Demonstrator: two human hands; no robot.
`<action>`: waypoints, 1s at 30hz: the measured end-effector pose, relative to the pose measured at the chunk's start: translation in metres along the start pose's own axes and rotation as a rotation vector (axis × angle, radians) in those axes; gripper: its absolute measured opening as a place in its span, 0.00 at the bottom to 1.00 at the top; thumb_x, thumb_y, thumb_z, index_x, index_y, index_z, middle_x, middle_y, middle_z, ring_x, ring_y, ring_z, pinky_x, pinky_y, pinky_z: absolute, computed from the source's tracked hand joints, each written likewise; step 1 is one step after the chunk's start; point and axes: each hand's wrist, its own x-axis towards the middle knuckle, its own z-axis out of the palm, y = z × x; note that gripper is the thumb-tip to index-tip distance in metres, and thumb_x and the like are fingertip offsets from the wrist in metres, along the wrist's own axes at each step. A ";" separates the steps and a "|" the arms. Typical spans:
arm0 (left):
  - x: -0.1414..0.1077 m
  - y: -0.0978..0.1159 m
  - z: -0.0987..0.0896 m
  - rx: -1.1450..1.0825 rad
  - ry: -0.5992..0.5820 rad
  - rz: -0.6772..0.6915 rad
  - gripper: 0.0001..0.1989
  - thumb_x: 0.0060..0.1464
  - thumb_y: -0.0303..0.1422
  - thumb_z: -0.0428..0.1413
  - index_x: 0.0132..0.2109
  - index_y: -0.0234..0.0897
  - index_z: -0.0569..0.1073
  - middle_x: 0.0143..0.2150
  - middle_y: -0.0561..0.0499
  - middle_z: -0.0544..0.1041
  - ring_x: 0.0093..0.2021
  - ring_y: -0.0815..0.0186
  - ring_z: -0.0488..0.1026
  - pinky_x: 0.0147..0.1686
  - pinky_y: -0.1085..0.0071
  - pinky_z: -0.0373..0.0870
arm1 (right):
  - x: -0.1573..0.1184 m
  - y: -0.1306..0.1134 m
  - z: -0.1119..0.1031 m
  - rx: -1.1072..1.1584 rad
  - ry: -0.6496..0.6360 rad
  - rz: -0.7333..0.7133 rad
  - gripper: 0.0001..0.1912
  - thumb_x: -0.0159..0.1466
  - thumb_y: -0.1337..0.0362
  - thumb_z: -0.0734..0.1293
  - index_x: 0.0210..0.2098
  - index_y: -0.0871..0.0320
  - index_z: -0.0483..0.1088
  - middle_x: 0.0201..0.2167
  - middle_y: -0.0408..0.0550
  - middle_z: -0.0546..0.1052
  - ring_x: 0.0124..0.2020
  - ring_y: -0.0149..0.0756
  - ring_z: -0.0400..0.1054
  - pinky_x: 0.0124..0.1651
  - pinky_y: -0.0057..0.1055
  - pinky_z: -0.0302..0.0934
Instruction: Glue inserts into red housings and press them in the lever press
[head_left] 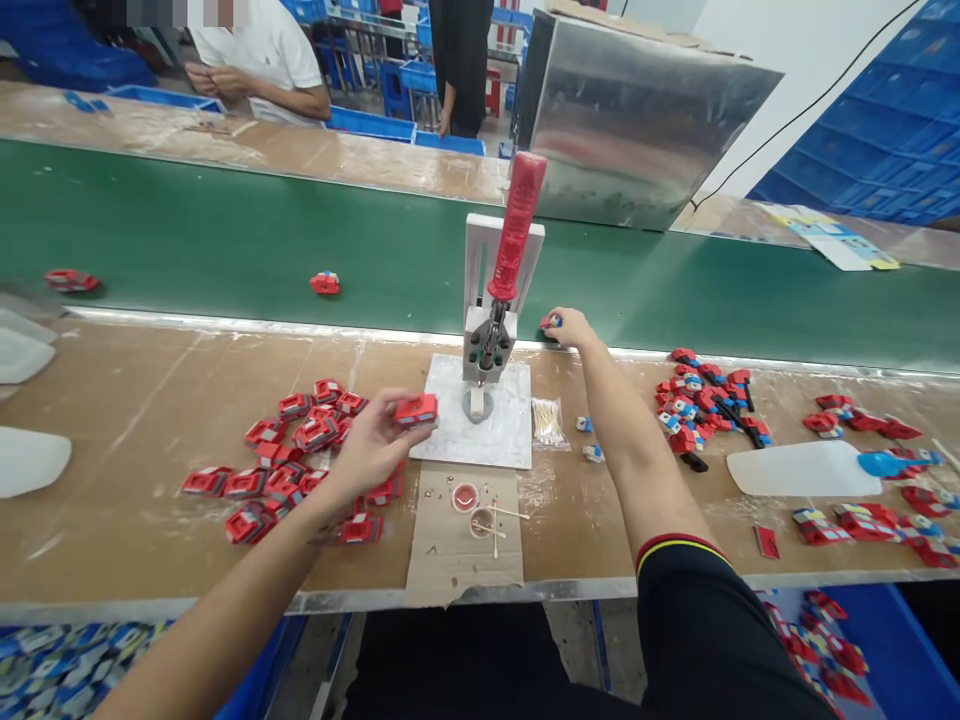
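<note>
My left hand (375,435) is closed on a red plastic toy part (415,409), held just left of the press's white base plate (442,440). Stretched over the near edge of the green conveyor belt, my right hand (573,327) pinches a small red, white and blue toy piece (551,322), partly hidden by its fingers. Between the hands stands a toggle press (491,335) with a red handle (517,225), raised upright. Many similar red parts (315,430) lie piled on the table around my left wrist.
On cardboard (435,540) sit two small cups (465,497) and cotton swabs; a swab bag (549,423) lies beside the base. Red-blue pieces (705,400) and a white bottle (802,470) are at right. The conveyor (225,240) carries toy pieces. Another person (262,60) sits beyond.
</note>
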 end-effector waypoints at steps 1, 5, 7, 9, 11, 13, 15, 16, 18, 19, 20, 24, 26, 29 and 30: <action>0.013 -0.003 0.006 0.044 -0.051 0.019 0.22 0.51 0.41 0.72 0.49 0.42 0.74 0.45 0.47 0.85 0.46 0.57 0.86 0.51 0.59 0.85 | 0.005 -0.001 0.005 -0.032 -0.014 0.002 0.20 0.72 0.53 0.73 0.57 0.58 0.75 0.57 0.53 0.79 0.56 0.46 0.76 0.60 0.51 0.74; 0.046 -0.016 0.019 0.233 -0.163 0.096 0.19 0.54 0.38 0.68 0.50 0.41 0.73 0.48 0.44 0.85 0.48 0.55 0.85 0.54 0.55 0.83 | -0.001 0.002 0.001 -0.124 0.051 0.001 0.31 0.68 0.58 0.74 0.66 0.64 0.68 0.65 0.69 0.72 0.68 0.62 0.64 0.71 0.63 0.60; 0.052 -0.019 0.024 0.290 -0.193 0.107 0.21 0.54 0.36 0.69 0.53 0.41 0.72 0.46 0.45 0.86 0.46 0.56 0.85 0.52 0.56 0.82 | -0.014 -0.005 -0.014 -0.112 0.216 -0.070 0.33 0.71 0.56 0.67 0.71 0.63 0.61 0.69 0.69 0.67 0.72 0.63 0.58 0.73 0.66 0.56; 0.056 -0.020 0.031 0.306 -0.229 0.094 0.25 0.55 0.34 0.69 0.57 0.42 0.71 0.45 0.47 0.87 0.43 0.58 0.85 0.50 0.59 0.82 | -0.035 -0.027 -0.035 -0.009 0.478 -0.246 0.29 0.76 0.51 0.59 0.71 0.57 0.59 0.67 0.63 0.66 0.71 0.59 0.60 0.71 0.65 0.60; 0.058 -0.020 0.040 0.299 -0.245 0.088 0.27 0.54 0.33 0.70 0.59 0.41 0.70 0.45 0.48 0.87 0.41 0.60 0.84 0.48 0.60 0.81 | -0.063 -0.066 -0.056 0.156 0.717 -0.490 0.28 0.78 0.45 0.52 0.69 0.52 0.60 0.64 0.58 0.68 0.68 0.55 0.64 0.69 0.62 0.64; 0.061 -0.021 0.049 0.292 -0.242 0.110 0.25 0.54 0.30 0.69 0.57 0.40 0.72 0.46 0.47 0.87 0.42 0.60 0.84 0.48 0.61 0.80 | -0.093 -0.113 -0.071 0.284 0.762 -0.717 0.30 0.78 0.39 0.48 0.67 0.48 0.62 0.65 0.55 0.67 0.71 0.53 0.64 0.73 0.59 0.62; 0.064 -0.023 0.055 0.292 -0.233 0.137 0.21 0.53 0.28 0.68 0.52 0.39 0.73 0.47 0.46 0.86 0.43 0.60 0.83 0.47 0.62 0.80 | -0.119 -0.157 -0.077 0.367 0.613 -0.890 0.32 0.77 0.35 0.50 0.65 0.47 0.65 0.66 0.50 0.69 0.73 0.50 0.64 0.78 0.54 0.58; 0.065 -0.024 0.057 0.293 -0.228 0.145 0.19 0.53 0.27 0.68 0.51 0.39 0.73 0.48 0.46 0.85 0.43 0.60 0.82 0.46 0.62 0.80 | -0.130 -0.174 -0.077 0.418 0.503 -0.952 0.33 0.76 0.34 0.52 0.66 0.47 0.64 0.67 0.49 0.69 0.73 0.49 0.65 0.78 0.51 0.59; 0.066 -0.027 0.059 0.290 -0.219 0.146 0.18 0.53 0.25 0.66 0.50 0.39 0.73 0.48 0.46 0.85 0.44 0.61 0.82 0.45 0.64 0.79 | -0.148 -0.193 -0.072 0.574 0.331 -1.039 0.33 0.75 0.33 0.56 0.67 0.48 0.64 0.66 0.48 0.71 0.69 0.47 0.69 0.72 0.47 0.67; 0.065 -0.029 0.059 0.286 -0.216 0.144 0.18 0.52 0.24 0.66 0.50 0.39 0.73 0.48 0.46 0.85 0.44 0.61 0.82 0.44 0.64 0.79 | -0.156 -0.196 -0.069 0.660 0.277 -1.061 0.33 0.75 0.34 0.57 0.67 0.48 0.64 0.63 0.48 0.74 0.64 0.46 0.73 0.67 0.46 0.72; 0.065 -0.030 0.059 0.281 -0.214 0.142 0.19 0.52 0.24 0.66 0.50 0.39 0.73 0.48 0.47 0.84 0.45 0.61 0.82 0.44 0.64 0.79 | -0.164 -0.194 -0.066 0.732 0.246 -1.077 0.32 0.75 0.34 0.57 0.67 0.46 0.65 0.58 0.47 0.76 0.58 0.44 0.76 0.59 0.45 0.77; 0.062 -0.032 0.059 0.268 -0.216 0.139 0.17 0.54 0.25 0.65 0.49 0.40 0.72 0.46 0.48 0.84 0.44 0.60 0.81 0.43 0.64 0.79 | -0.194 -0.170 -0.060 0.759 0.351 -1.138 0.28 0.77 0.36 0.51 0.58 0.39 0.74 0.37 0.43 0.76 0.33 0.39 0.75 0.39 0.40 0.76; 0.062 -0.032 0.060 0.274 -0.210 0.144 0.15 0.55 0.27 0.65 0.49 0.40 0.73 0.46 0.48 0.83 0.44 0.60 0.80 0.43 0.62 0.78 | -0.207 -0.156 -0.057 0.735 0.473 -1.127 0.27 0.79 0.41 0.50 0.50 0.41 0.76 0.33 0.43 0.74 0.33 0.39 0.73 0.38 0.40 0.74; 0.064 -0.029 0.061 0.292 -0.195 0.159 0.14 0.53 0.27 0.66 0.46 0.39 0.74 0.47 0.46 0.83 0.47 0.57 0.79 0.50 0.58 0.76 | -0.223 -0.142 -0.046 0.661 0.479 -0.973 0.20 0.79 0.47 0.56 0.48 0.44 0.77 0.37 0.47 0.76 0.40 0.42 0.74 0.41 0.42 0.72; 0.065 -0.028 0.062 0.296 -0.195 0.162 0.14 0.52 0.27 0.66 0.46 0.39 0.74 0.47 0.46 0.82 0.48 0.56 0.79 0.51 0.57 0.76 | -0.230 -0.138 -0.040 0.621 0.427 -0.906 0.18 0.78 0.47 0.59 0.50 0.44 0.77 0.41 0.48 0.76 0.42 0.43 0.74 0.42 0.43 0.72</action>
